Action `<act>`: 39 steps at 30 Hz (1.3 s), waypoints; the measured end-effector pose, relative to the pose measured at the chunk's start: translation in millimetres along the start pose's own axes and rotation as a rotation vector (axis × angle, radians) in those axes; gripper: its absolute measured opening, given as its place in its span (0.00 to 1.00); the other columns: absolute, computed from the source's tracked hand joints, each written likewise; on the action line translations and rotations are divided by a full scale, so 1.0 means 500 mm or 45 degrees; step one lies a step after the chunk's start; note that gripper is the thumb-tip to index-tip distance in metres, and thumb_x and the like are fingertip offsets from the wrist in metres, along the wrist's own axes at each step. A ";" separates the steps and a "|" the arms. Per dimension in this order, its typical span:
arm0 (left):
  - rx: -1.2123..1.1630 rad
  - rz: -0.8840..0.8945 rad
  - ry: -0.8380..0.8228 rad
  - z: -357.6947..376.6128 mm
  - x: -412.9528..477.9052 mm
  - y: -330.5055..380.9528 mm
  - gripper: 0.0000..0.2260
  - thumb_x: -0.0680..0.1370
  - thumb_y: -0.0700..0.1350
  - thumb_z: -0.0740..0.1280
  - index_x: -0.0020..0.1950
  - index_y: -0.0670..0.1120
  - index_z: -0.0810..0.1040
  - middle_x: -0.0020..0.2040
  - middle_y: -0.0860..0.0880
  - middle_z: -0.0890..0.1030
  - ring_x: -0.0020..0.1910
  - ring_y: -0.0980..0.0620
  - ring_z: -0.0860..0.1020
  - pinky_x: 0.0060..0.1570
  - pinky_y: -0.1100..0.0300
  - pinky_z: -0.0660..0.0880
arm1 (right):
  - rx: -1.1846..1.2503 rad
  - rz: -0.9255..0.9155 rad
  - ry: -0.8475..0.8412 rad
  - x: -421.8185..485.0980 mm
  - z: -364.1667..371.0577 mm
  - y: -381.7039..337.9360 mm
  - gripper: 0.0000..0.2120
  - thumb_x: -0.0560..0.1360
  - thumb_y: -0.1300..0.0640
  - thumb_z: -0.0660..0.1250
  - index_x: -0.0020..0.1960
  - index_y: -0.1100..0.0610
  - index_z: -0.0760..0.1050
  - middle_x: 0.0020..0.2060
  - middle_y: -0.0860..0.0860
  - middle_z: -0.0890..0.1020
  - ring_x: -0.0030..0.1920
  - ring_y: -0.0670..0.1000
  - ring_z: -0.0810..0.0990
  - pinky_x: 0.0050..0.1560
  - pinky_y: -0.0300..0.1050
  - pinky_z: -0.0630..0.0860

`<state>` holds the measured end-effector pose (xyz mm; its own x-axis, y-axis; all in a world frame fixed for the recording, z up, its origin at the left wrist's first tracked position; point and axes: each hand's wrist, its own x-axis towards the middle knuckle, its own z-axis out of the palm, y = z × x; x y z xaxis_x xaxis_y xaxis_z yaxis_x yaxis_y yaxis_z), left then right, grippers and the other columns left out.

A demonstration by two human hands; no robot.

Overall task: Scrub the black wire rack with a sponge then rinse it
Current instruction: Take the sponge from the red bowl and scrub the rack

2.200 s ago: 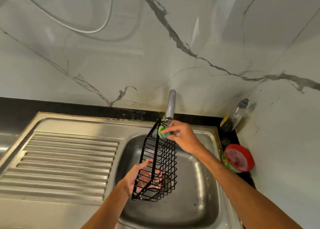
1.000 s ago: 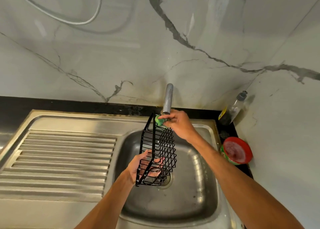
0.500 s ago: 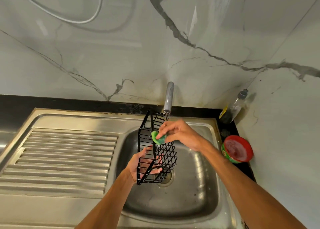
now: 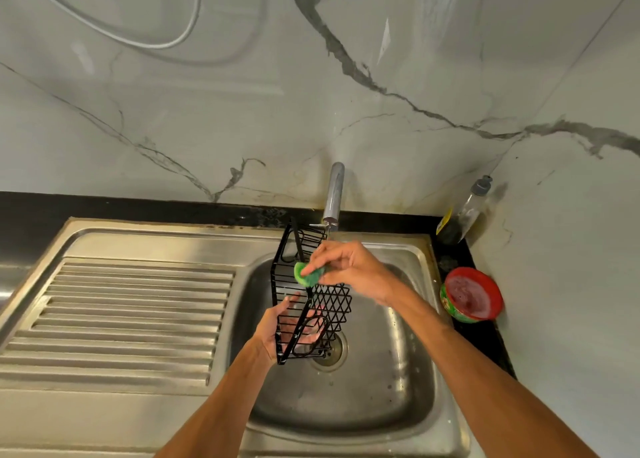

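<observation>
1. Black wire formed the rack, which stood on end and tilted above the basin of the steel sink. Its top was just under the tap at the sink's back edge, and its bottom hung over the drain.
2. The left hand held the rack's lower end from the left. The palm was against the wires and the fingers curled in behind them, showing through the mesh.
3. The right hand pinched a green sponge between thumb and fingertips. It pressed the sponge against the rack's upper half, at the long edge wire.
4. Both forearms reached in from the sink's front edge.
5. A ribbed drainboard filled the sink's left part.
6. On the black counter along the sink's right edge sat a red-topped green tub.
7. At the counter's back right corner a clear bottle with a grey cap stood against the marble wall.
8. A grey cable looped across the wall high on the left.
</observation>
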<state>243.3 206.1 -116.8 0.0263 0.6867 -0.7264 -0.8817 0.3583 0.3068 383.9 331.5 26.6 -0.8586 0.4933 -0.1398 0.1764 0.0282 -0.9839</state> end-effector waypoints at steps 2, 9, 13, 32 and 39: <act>-0.035 0.013 0.001 0.004 -0.006 -0.001 0.25 0.85 0.55 0.56 0.63 0.33 0.74 0.44 0.34 0.83 0.32 0.38 0.83 0.27 0.49 0.81 | -0.024 0.032 -0.188 -0.027 -0.002 -0.008 0.10 0.72 0.75 0.68 0.51 0.67 0.82 0.49 0.55 0.79 0.52 0.50 0.78 0.54 0.45 0.79; -0.069 0.050 0.104 0.001 -0.010 -0.009 0.25 0.81 0.55 0.61 0.63 0.33 0.76 0.51 0.34 0.84 0.45 0.36 0.84 0.50 0.41 0.81 | 0.044 0.124 0.213 -0.035 -0.049 0.025 0.14 0.74 0.74 0.66 0.57 0.64 0.81 0.54 0.54 0.84 0.57 0.53 0.81 0.55 0.42 0.79; -0.121 0.056 0.060 0.016 -0.033 -0.012 0.26 0.80 0.54 0.63 0.64 0.31 0.76 0.48 0.35 0.82 0.34 0.39 0.84 0.31 0.48 0.82 | -0.076 0.100 0.086 -0.057 -0.050 0.035 0.14 0.74 0.72 0.67 0.55 0.59 0.83 0.52 0.52 0.85 0.57 0.53 0.82 0.60 0.47 0.78; -0.437 -0.086 0.213 0.089 -0.072 -0.064 0.22 0.83 0.44 0.53 0.70 0.30 0.70 0.64 0.29 0.77 0.62 0.29 0.77 0.54 0.31 0.78 | 0.469 0.276 0.760 -0.029 0.075 0.030 0.08 0.84 0.59 0.55 0.59 0.52 0.72 0.54 0.53 0.83 0.43 0.50 0.81 0.45 0.46 0.71; 0.028 0.190 0.516 0.105 -0.096 -0.080 0.28 0.75 0.53 0.71 0.70 0.42 0.68 0.62 0.37 0.77 0.58 0.37 0.79 0.43 0.44 0.80 | 0.776 0.317 0.888 -0.007 0.079 0.051 0.10 0.83 0.64 0.55 0.59 0.56 0.72 0.48 0.55 0.79 0.35 0.49 0.74 0.31 0.44 0.74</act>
<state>302.1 192.0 -62.0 -0.2921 0.4296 -0.8545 -0.8515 0.2900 0.4369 372.3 296.3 -2.3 -0.3160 0.8362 -0.4483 -0.1345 -0.5072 -0.8513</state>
